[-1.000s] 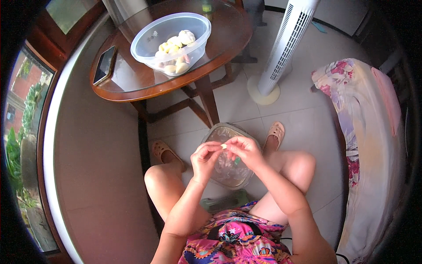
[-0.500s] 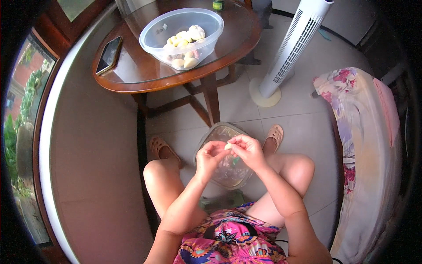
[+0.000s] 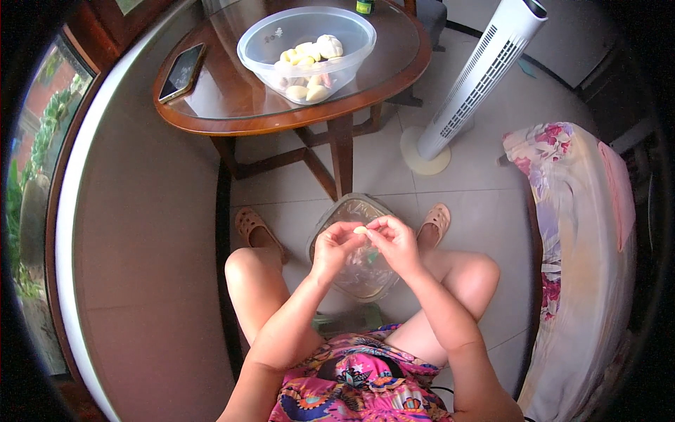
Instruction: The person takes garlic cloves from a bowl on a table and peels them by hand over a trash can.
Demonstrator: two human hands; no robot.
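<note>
A small pale garlic clove (image 3: 361, 230) sits between the fingertips of both my hands. My left hand (image 3: 335, 247) pinches it from one side, and my right hand (image 3: 395, 243) pinches it from the other. Below them on the floor stands a bin (image 3: 377, 290) lined with clear plastic, partly hidden by my hands and wrists. On the table ahead, a clear plastic bowl (image 3: 260, 53) holds several garlic cloves (image 3: 307, 90) and a whole garlic bulb (image 3: 328, 46).
The round wooden table (image 3: 232, 125) has a glass top, with a phone (image 3: 183, 70) at its left and a small green jar (image 3: 365, 6) at the back. A white tower fan (image 3: 474, 84) stands right of it. Floral cloth (image 3: 583, 260) covers something at the right.
The view has shifted slightly, so the table and bowl appear a little higher and further right. Both hands keep their pinch on the garlic clove, which appears slightly turned.
</note>
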